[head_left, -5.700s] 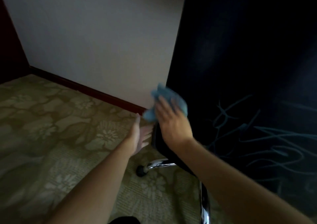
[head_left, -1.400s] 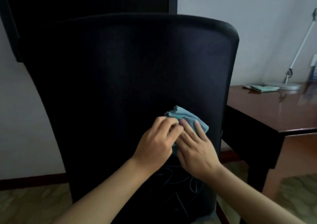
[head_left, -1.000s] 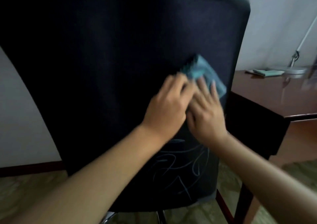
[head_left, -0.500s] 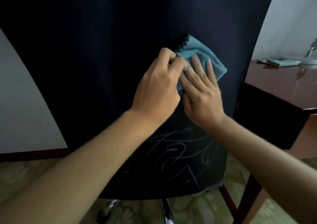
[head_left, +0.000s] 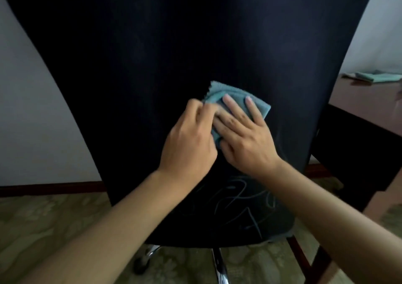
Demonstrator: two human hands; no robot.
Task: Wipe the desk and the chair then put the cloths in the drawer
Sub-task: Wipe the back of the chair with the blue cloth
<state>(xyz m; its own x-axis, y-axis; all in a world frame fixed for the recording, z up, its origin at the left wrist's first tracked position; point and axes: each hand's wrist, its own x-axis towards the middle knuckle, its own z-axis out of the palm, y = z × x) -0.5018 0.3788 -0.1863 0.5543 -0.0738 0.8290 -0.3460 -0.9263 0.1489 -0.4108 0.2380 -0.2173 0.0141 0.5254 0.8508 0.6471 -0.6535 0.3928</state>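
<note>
A: What do the hands do?
B: The right hand (head_left: 245, 140) lies open and flat on a blue cloth (head_left: 237, 103), pressing it on the black chair (head_left: 152, 66) back. The left hand (head_left: 191, 144) is curled and pinches the cloth's left edge.
A: How many cloths?
B: Two. The second cloth (head_left: 376, 77) lies on the tabletop (head_left: 369, 101), right of the chair. Left of the chair there is open carpet (head_left: 43, 218).

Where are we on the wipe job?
Done: cannot tell for the dark wooden desk. In hand: both hands press a folded blue cloth on the black fabric chair back; pale scribbles below remain. Left: those marks, then both cloths, including the second blue cloth on the desk, into the drawer.
</note>
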